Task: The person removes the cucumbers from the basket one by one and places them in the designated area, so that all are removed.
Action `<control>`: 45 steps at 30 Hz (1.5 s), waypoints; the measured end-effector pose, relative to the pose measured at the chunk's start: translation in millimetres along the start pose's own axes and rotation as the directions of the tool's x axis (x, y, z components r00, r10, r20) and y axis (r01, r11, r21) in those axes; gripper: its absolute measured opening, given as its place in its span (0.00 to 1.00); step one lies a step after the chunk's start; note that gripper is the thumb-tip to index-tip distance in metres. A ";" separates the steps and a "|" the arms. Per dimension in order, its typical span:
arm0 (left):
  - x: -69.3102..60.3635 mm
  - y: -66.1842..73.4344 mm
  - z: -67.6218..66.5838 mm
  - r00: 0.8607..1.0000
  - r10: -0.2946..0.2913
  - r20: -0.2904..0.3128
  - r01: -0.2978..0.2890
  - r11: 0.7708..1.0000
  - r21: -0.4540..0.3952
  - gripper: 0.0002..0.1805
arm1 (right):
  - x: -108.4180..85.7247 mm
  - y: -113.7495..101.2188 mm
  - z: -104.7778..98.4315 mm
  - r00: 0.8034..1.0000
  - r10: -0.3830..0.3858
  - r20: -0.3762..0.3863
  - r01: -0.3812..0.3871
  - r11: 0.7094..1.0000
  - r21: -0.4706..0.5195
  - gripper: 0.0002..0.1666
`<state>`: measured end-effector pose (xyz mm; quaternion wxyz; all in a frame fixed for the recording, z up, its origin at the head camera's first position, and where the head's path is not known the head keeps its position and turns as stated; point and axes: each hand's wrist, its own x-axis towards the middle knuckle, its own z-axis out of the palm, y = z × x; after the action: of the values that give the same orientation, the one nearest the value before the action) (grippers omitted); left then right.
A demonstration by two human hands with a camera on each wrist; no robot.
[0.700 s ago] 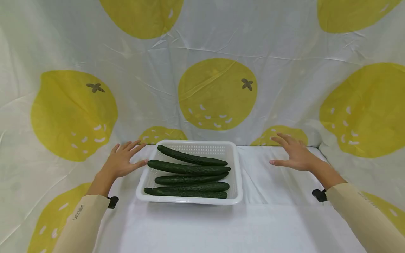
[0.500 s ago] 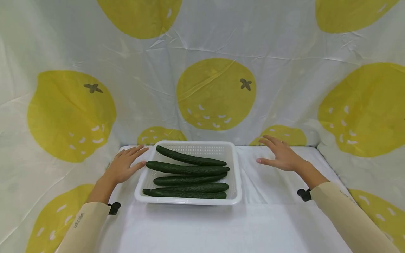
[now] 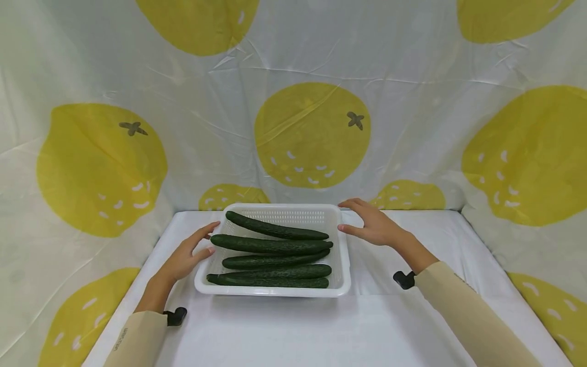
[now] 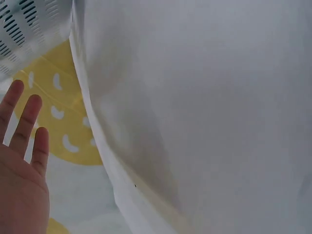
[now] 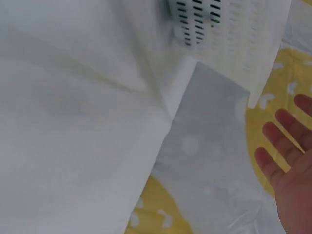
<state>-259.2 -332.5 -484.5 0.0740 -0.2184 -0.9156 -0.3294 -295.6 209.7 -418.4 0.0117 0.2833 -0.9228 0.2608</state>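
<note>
A white plastic basket (image 3: 275,292) with slotted walls stands on the white-covered table in the head view. Several dark green cucumbers (image 3: 270,245) lie crosswise inside it, roughly parallel. My left hand (image 3: 185,257) is at the basket's left rim, fingers extended and thumb apart. At the right rim, near the back corner, is my right hand (image 3: 373,224), its fingers straight and spread from the thumb. Neither hand holds anything. Whether fingertips touch the rim, I cannot tell. Both wrist views show straight fingers beside the slotted basket wall (image 4: 34,29), (image 5: 219,44).
A white cloth (image 3: 293,331) covers the table, with bare cloth in front of the basket and to its right. Behind and at both sides hangs a pale curtain (image 3: 412,127) printed with large yellow lemons.
My right hand has moved left, from well away to the basket's right rim. The left hand has come slightly lower and closer to the left rim. Basket and cucumbers stay in place.
</note>
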 end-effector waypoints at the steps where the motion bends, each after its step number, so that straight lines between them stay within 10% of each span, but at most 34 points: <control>1: -0.2 1.4 1.6 1.000 -0.002 -0.004 0.002 1.000 -0.007 0.37 | 3.2 -4.4 1.9 1.000 -0.008 0.003 0.008 1.000 0.009 0.44; 11: -1.0 12.0 7.3 0.997 -0.061 -0.042 0.051 0.976 -0.210 0.36 | 25.5 -37.9 17.7 0.995 -0.093 0.046 0.092 0.995 0.024 0.41; 21: 1.4 24.7 7.2 0.979 -0.190 -0.075 0.170 0.963 -0.211 0.35 | 47.6 -60.2 21.3 0.982 -0.153 0.114 0.150 0.988 0.031 0.36; 45: 2.5 30.2 16.0 0.967 -0.245 -0.067 0.200 0.898 -0.392 0.36 | 99.7 -92.0 30.3 0.975 -0.162 0.154 0.150 0.985 0.091 0.32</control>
<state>-247.7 -300.6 -478.9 0.0442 -0.1031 -0.8468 -0.5199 -326.7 78.7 -384.0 -0.0535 0.3753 -0.8846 0.2715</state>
